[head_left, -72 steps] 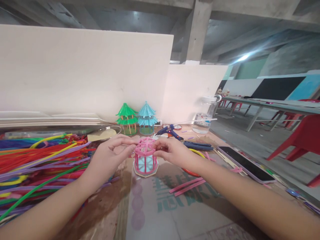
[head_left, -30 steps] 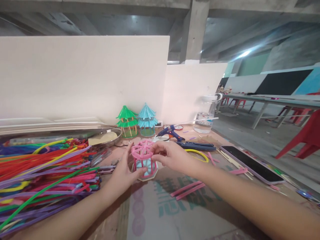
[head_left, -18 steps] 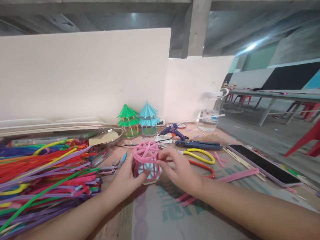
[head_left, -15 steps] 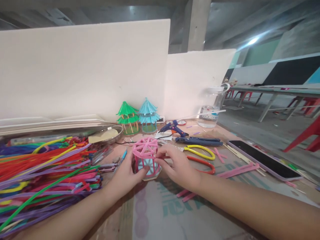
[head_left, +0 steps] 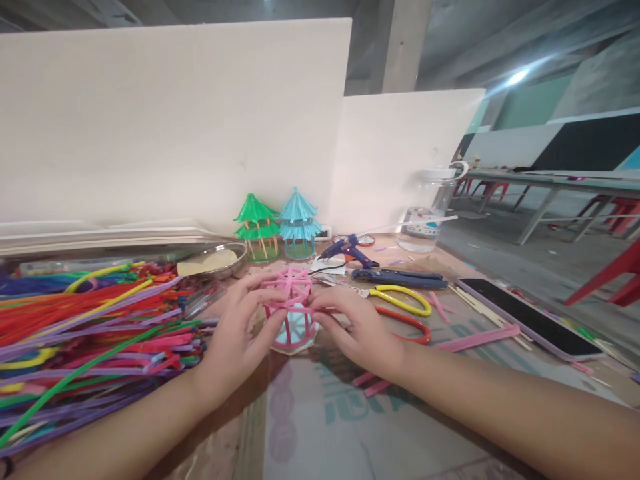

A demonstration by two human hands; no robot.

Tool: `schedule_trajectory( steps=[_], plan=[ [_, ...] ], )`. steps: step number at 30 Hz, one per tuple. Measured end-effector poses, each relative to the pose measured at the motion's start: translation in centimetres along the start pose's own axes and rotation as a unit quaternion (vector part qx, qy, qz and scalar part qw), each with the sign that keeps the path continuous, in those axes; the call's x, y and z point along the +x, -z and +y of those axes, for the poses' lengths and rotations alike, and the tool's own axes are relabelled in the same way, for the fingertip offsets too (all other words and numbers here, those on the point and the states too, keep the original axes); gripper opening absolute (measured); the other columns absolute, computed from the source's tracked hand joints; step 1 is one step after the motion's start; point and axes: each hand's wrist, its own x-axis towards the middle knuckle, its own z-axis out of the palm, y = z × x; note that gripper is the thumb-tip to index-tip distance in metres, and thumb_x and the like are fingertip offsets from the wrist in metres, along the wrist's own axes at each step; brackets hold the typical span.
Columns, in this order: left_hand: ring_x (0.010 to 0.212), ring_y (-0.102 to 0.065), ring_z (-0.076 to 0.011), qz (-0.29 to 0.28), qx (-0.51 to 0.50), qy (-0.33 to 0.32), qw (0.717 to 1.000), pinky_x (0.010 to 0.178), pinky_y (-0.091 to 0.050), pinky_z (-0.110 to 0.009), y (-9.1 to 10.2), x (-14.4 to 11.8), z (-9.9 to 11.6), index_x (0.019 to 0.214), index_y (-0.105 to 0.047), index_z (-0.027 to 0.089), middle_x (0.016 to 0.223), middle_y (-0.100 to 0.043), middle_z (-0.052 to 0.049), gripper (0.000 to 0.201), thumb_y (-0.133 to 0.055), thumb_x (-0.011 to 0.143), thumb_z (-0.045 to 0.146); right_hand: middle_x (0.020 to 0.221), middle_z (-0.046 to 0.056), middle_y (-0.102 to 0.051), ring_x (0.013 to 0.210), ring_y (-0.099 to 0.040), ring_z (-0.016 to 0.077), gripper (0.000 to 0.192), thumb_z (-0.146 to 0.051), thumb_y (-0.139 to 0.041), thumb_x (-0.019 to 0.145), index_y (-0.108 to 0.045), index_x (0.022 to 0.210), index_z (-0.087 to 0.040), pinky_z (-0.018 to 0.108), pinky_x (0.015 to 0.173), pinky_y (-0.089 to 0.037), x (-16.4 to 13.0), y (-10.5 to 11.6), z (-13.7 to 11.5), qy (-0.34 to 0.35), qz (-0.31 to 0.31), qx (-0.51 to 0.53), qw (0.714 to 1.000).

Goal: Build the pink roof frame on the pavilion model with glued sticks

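From the head view, my left hand (head_left: 235, 333) and right hand (head_left: 357, 327) each close a grip on the pink straw pavilion (head_left: 293, 313) standing on the surface (head_left: 350, 427) — fingers curled around its sides. A heap of coloured straws (head_left: 85, 333) crowds the left; yellow pliers (head_left: 400, 300), a glue gun (head_left: 347, 250) and a phone (head_left: 530, 317) lie right — nothing blocks the pavilion.

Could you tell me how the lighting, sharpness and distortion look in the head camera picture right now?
In the head view, a ceiling light flares at the upper right; wide-angle distortion tilts the white boards; the whole frame is slightly soft, though both hands, left hand and right hand, and the pink model stay evenly lit, without harsh shadows.
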Motion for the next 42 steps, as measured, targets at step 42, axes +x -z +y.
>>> schedule_trajectory(
  steps=[42],
  plan=[
    [0.123, -0.052, -0.0236, 0.009, 0.003, -0.028, 1.000, 0.103, -0.043, -0.044, -0.6, -0.3, -0.3, 0.109, -0.054, 0.026, 0.127, -0.054, -0.006, 0.014, -0.051, 0.096, 0.020, 0.089, 0.000, -0.077, 0.083, -0.069, 0.0183, 0.018, -0.036, -0.067, 0.085, -0.078, 0.089, -0.023, 0.027, 0.075, -0.050, 1.2, -0.4, -1.5, -0.239, -0.014, 0.158, 0.958]
  ],
)
